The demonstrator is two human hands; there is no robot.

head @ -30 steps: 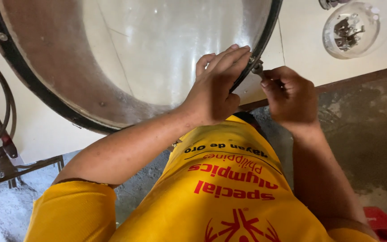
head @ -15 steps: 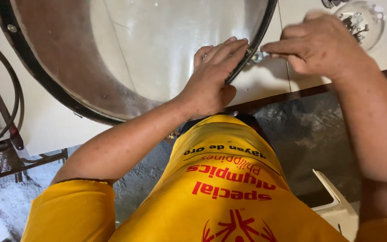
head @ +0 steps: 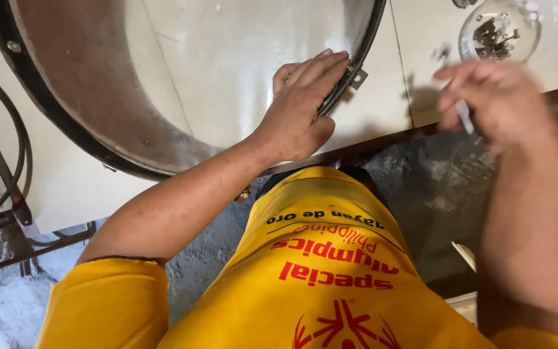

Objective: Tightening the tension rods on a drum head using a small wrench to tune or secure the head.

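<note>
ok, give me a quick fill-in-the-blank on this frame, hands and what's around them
1. The left hand lies flat on the rim of the round ____.
2. The right hand pinches a thin ____ object, blurred.
3. The clear glass dish on the white table holds small ____ parts.
4. The person's shirt is ____.

Missing words: drum; white; metal; yellow

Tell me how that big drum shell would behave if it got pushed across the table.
The drum shell looks rigid, so it would likely slide whole, not flex. Lying flat on the white table, it seems unlikely to roll. The left hand pressing its rim would probably steady it.
</note>
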